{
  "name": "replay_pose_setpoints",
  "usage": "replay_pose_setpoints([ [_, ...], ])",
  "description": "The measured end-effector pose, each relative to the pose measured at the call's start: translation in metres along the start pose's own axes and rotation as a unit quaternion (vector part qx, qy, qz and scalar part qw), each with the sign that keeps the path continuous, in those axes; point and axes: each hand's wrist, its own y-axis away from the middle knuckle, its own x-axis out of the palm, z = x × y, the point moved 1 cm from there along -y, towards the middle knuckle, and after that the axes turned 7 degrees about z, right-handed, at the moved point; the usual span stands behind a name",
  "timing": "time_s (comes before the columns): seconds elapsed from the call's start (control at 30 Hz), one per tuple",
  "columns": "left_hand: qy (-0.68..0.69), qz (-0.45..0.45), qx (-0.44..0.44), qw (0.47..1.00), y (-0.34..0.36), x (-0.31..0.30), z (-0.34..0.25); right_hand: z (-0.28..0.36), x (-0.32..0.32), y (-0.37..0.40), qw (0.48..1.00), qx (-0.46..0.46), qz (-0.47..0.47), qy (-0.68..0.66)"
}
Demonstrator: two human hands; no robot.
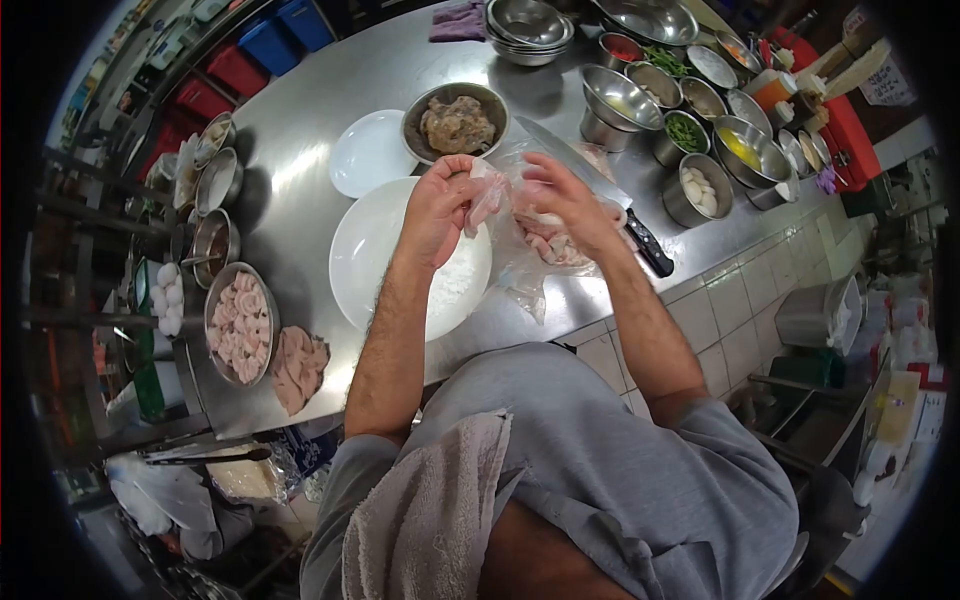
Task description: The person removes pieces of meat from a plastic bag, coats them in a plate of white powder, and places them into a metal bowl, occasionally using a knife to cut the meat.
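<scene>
The left hand [435, 215] is closed in a fingertip pinch on a pale pink piece [485, 195]; whether clear film clings to that piece is too unclear to say. The right hand [578, 212] is just to its right, fingers curved and spread; I cannot tell whether they grip anything. Under the right hand, on the metal counter [280, 170], is a clear plastic bag [530, 298] with raw pink pieces [555, 252] in and about it. Below the left hand is a large white plate [362, 275] with white powder [456, 285] on its right side.

Handling this well calls for a light pinch near the edge of the piece, since soft, probably slippery flesh could tear under a hard squeeze. The bag is best steadied or peeled back by the right hand, so that film does not drag along with the flesh or fold over the powder. Staying above the plate would catch drips and loose powder.

The knife [638, 226] deserves care: its blade passes beyond the right hand and its handle is just to that hand's right, so a wide elbow or wrist swing could knock it.
</scene>
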Motion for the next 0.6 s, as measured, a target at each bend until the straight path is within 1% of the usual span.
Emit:
replay_pose_setpoints([
  [0.07, -0.009, 0.003, 0.012, 1.000, 0.016, 0.004, -0.014, 0.002, 0.028, -0.013, 0.994, -0.033, 0.095, 0.050],
  [0.1, -0.019, 0.010, 0.019, 1.000, 0.024, 0.002, -0.020, 0.002, 0.036, -0.021, 0.992, -0.033, 0.109, 0.051],
  [0.13, -0.019, -0.003, 0.027, 0.999, 0.031, -0.005, -0.025, 0.000, 0.046, -0.032, 0.976, -0.048, 0.210, -0.014],
  [0.17, -0.049, 0.004, 0.027, 0.998, 0.039, -0.013, -0.032, -0.001, 0.056, -0.041, 0.946, -0.060, 0.308, -0.082],
  [0.2, -0.078, 0.011, 0.026, 0.997, 0.048, -0.020, -0.038, 0.001, 0.063, -0.047, 0.942, -0.057, 0.322, -0.082],
  [0.27, -0.084, -0.027, 0.039, 0.995, 0.069, -0.027, -0.050, 0.007, 0.074, -0.057, 0.883, 0.009, 0.448, -0.139],
  [0.3, -0.095, -0.046, 0.053, 0.993, 0.080, -0.036, -0.054, 0.008, 0.083, -0.062, 0.870, 0.048, 0.457, -0.179],
  [0.33, -0.108, -0.064, 0.067, 0.990, 0.090, -0.044, -0.058, 0.008, 0.090, -0.068, 0.865, 0.051, 0.466, -0.177],
  [0.4, -0.114, -0.091, 0.075, 0.987, 0.111, -0.060, -0.057, 0.002, 0.103, -0.082, 0.873, 0.140, 0.443, -0.151],
  [0.43, -0.139, -0.123, 0.061, 0.981, 0.121, -0.066, -0.055, 0.000, 0.109, -0.088, 0.872, 0.144, 0.454, -0.112],
  [0.47, -0.164, -0.153, 0.048, 0.973, 0.131, -0.070, -0.053, -0.002, 0.116, -0.095, 0.869, 0.145, 0.460, -0.110],
  [0.5, -0.163, -0.159, 0.051, 0.972, 0.140, -0.072, -0.052, -0.003, 0.124, -0.101, 0.848, 0.149, 0.508, -0.035],
  [0.53, -0.182, -0.169, 0.029, 0.968, 0.148, -0.073, -0.049, -0.004, 0.131, -0.106, 0.820, 0.150, 0.551, 0.042],
  [0.57, -0.200, -0.178, 0.006, 0.963, 0.153, -0.074, -0.049, -0.005, 0.137, -0.110, 0.803, 0.155, 0.563, 0.118],
  [0.6, -0.200, -0.181, 0.010, 0.963, 0.154, -0.076, -0.051, -0.002, 0.145, -0.112, 0.801, 0.154, 0.566, 0.121],
])
